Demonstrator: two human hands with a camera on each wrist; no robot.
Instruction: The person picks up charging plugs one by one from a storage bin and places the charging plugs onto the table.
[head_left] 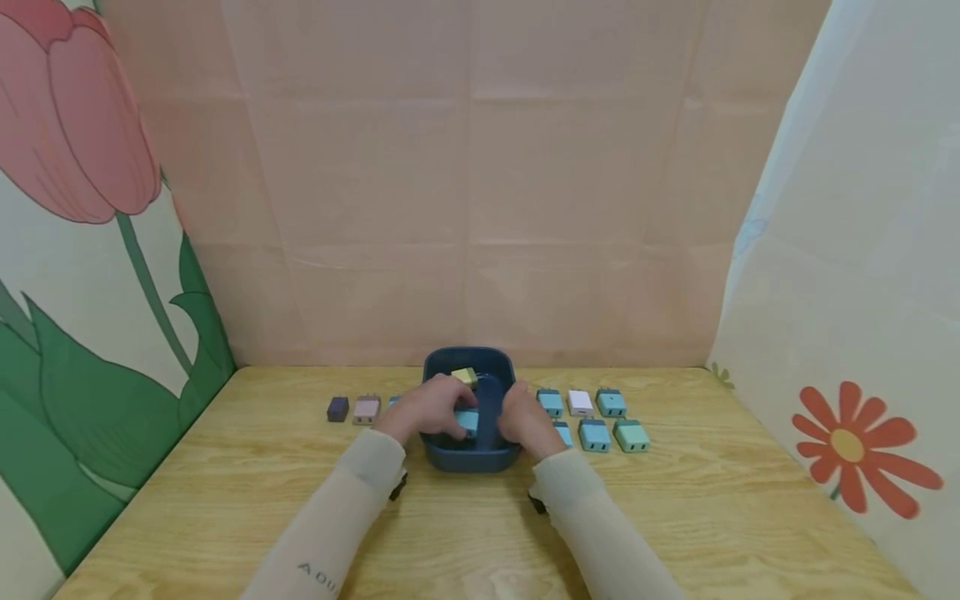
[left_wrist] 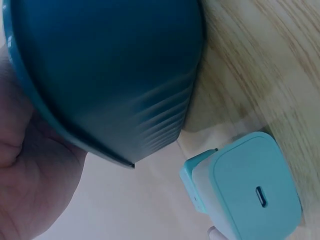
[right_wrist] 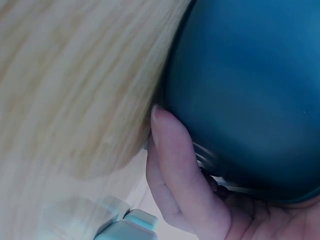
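A dark blue bin (head_left: 471, 461) stands on the table between my two hands. My left hand (head_left: 435, 404) reaches over its left rim and pinches a light blue charger (head_left: 467, 422) inside it, thumb nearest me and fingers on the far side. A yellow charger (head_left: 464, 377) lies farther back in the bin. At the bin's right side, my right hand (head_left: 521, 418) grips the wall; in the right wrist view its fingers (right_wrist: 176, 165) press along the bin's outer surface (right_wrist: 240, 100). The left wrist view shows the palm over the bin's rim (left_wrist: 65, 132).
Left of the bin are a dark charger (head_left: 337, 408), a pink one (head_left: 367, 409) and a turquoise one (left_wrist: 255, 190) close to the wall. Several chargers, including a white one (head_left: 580, 403) and a green one (head_left: 632, 435), sit in two rows at right.
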